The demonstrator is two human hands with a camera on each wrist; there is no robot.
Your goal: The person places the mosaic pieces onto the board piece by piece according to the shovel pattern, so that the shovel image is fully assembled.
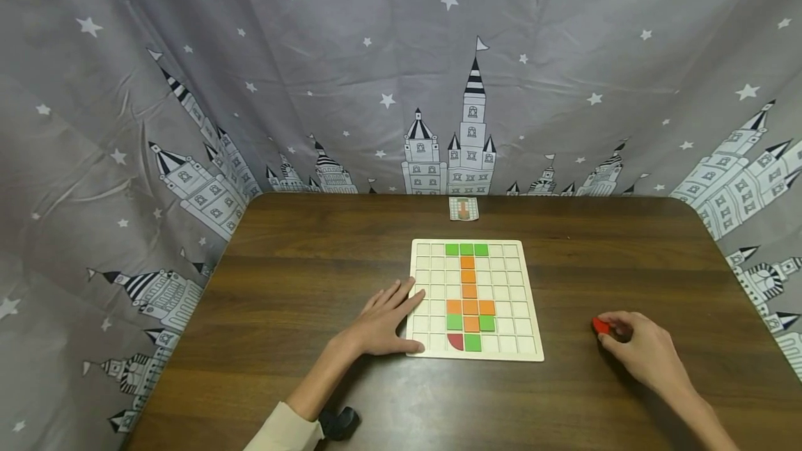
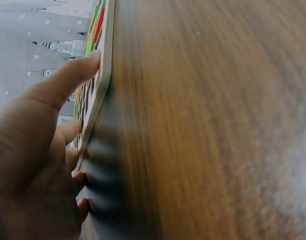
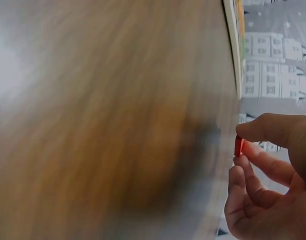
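Observation:
A cream grid board (image 1: 510,329) lies on the table with green tiles (image 1: 466,249) in its top row and a column of orange tiles (image 1: 469,291) below them. Lower down sit more green tiles and a dark red quarter-round tile (image 1: 456,342). My left hand (image 1: 385,322) rests spread along the board's left edge, its thumb and fingertips on the border. To the right of the board, my right hand (image 1: 645,350) pinches a small red tile (image 1: 600,326) between thumb and fingers. From the right wrist, the red tile (image 3: 239,146) shows edge-on.
A small pattern card (image 1: 464,209) lies at the back edge of the brown wooden table (image 1: 313,263). Behind it hangs a grey curtain (image 1: 351,75) printed with castles and stars. A black strap (image 1: 340,424) sits at the left wrist.

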